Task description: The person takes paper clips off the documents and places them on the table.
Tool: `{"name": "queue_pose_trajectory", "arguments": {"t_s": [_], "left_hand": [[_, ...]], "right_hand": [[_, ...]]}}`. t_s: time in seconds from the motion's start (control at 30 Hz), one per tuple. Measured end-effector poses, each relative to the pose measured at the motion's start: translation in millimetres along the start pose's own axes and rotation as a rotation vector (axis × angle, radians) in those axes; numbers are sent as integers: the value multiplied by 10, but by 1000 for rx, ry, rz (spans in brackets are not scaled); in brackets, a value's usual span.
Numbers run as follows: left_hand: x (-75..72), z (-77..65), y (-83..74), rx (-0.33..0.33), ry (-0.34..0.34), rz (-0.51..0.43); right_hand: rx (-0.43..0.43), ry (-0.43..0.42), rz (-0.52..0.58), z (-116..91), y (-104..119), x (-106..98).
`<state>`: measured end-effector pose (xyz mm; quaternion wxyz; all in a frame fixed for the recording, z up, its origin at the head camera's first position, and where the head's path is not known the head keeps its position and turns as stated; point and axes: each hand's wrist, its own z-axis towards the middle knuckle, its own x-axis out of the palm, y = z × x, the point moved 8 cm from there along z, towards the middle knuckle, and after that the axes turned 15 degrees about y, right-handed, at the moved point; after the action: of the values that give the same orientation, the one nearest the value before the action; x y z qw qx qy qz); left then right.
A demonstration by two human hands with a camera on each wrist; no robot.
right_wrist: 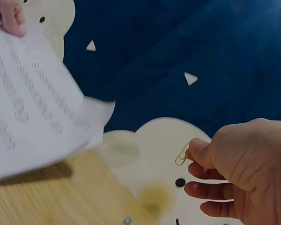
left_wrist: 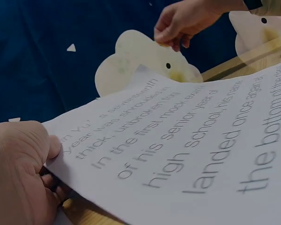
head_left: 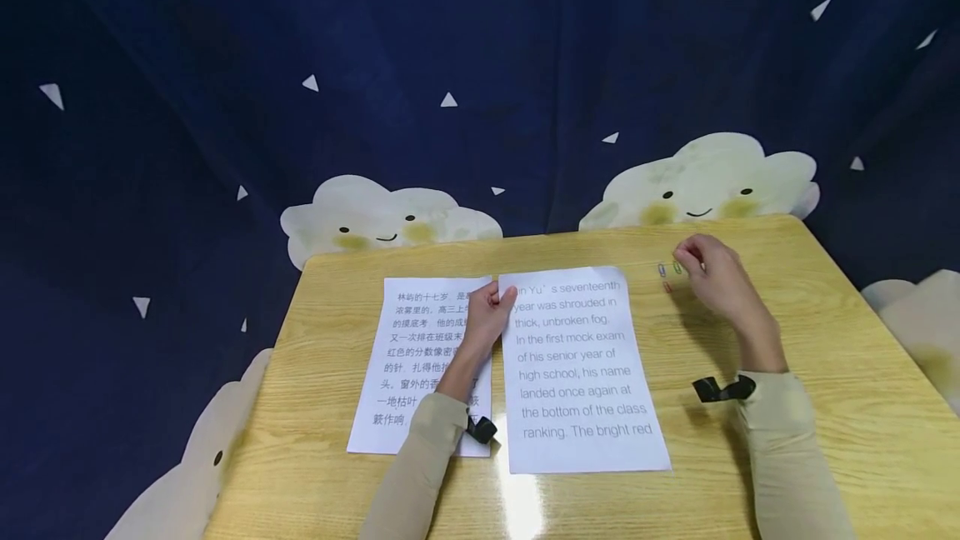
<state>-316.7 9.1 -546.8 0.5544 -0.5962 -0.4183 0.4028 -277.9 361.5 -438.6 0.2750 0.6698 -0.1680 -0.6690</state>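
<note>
My left hand (head_left: 487,315) pinches the upper left corner of a white sheet printed in English (head_left: 577,369), thumb on top. In the left wrist view this sheet slopes up off the table, its far edge curling. A second sheet with Chinese text (head_left: 390,394) lies to the left, partly covered by my left hand and forearm. Raised over the table's right side, my right hand (head_left: 712,273) pinches a yellow paper clip (right_wrist: 181,154) between thumb and forefinger. Its other fingers are bent, with nothing in them.
Beside my right hand on the wooden table (head_left: 300,398) lie a blue paper clip (head_left: 662,270), a green paper clip (head_left: 677,268) and a red paper clip (head_left: 667,287). A dark blue curtain (head_left: 375,40) with clouds and white triangles hangs behind the table.
</note>
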Motion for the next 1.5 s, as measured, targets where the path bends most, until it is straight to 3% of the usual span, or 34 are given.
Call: {"name": "queue_pose_trajectory", "arguments": {"t_s": [0.23, 0.47, 0.73, 1.1, 1.5], "left_hand": [[30, -13, -10, -1, -12, 10], [41, -24, -48, 60, -72, 26], [69, -33, -18, 78, -88, 16], [97, -18, 3, 105, -60, 43], [106, 13, -91, 184, -98, 37]], "right_hand": [[57, 60, -33, -28, -358, 111], [83, 127, -58, -25, -614, 241], [171, 187, -55, -28, -870, 396], [193, 123, -25, -27, -978, 504], [243, -5, 10, 51, -980, 441]]}}
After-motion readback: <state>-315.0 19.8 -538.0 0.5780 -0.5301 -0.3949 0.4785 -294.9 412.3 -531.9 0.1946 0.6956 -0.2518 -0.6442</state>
